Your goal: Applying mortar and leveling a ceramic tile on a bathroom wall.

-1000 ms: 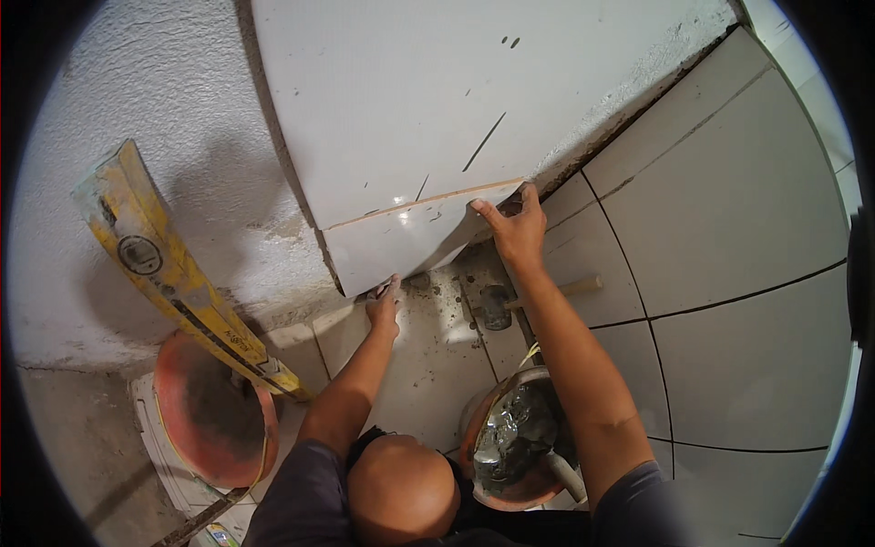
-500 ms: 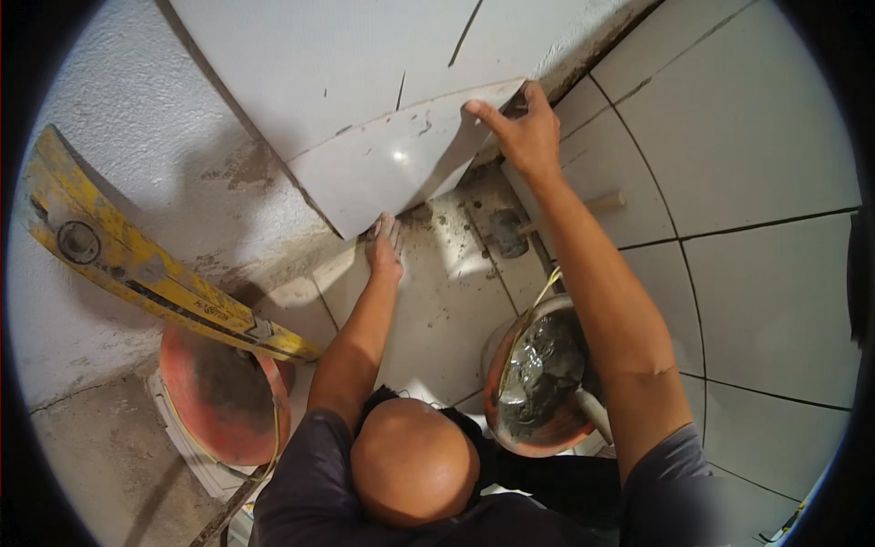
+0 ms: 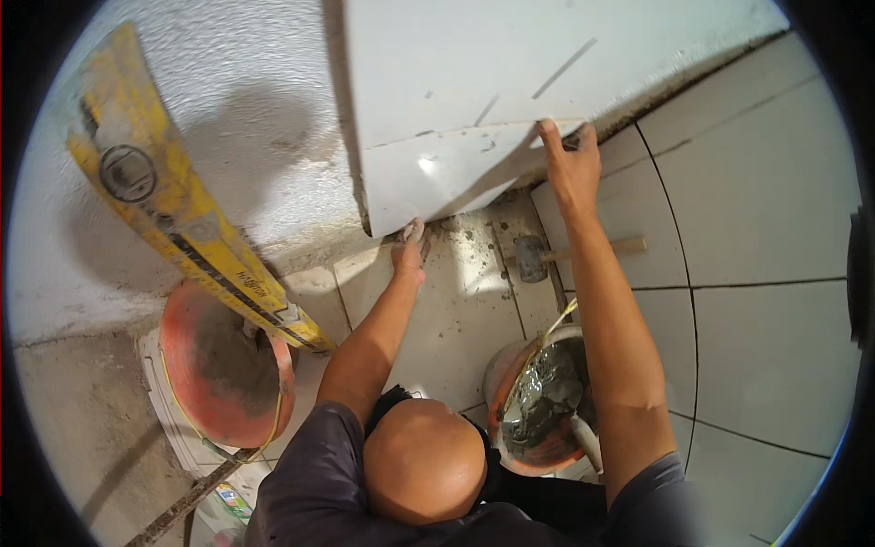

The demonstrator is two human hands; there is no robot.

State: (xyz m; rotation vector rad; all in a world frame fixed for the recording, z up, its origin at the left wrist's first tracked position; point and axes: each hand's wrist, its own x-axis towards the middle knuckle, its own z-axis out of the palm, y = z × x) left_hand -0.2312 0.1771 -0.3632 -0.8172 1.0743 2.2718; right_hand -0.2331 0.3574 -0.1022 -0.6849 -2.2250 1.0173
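A narrow white tile piece stands against the wall, just below a larger white tile. My right hand pinches its upper right corner, thumb on the front face and fingers round the edge. Low on the piece, my left hand grips the bottom edge near the left corner, fingers together and partly hidden. Both hands look dusty with grey mortar. On the floor to the right lies a mallet with a dark head and wooden handle.
A bucket of wet grey mortar with a tool handle in it stands beside my right forearm. On the left, a yellow spirit level leans by an orange bucket. White tiles cover the right wall; the left wall is rough.
The view has swung, so the wall, level and buckets sit differently in the picture. The tile piece lies closer under the tile above. Both hands keep their grip on it.
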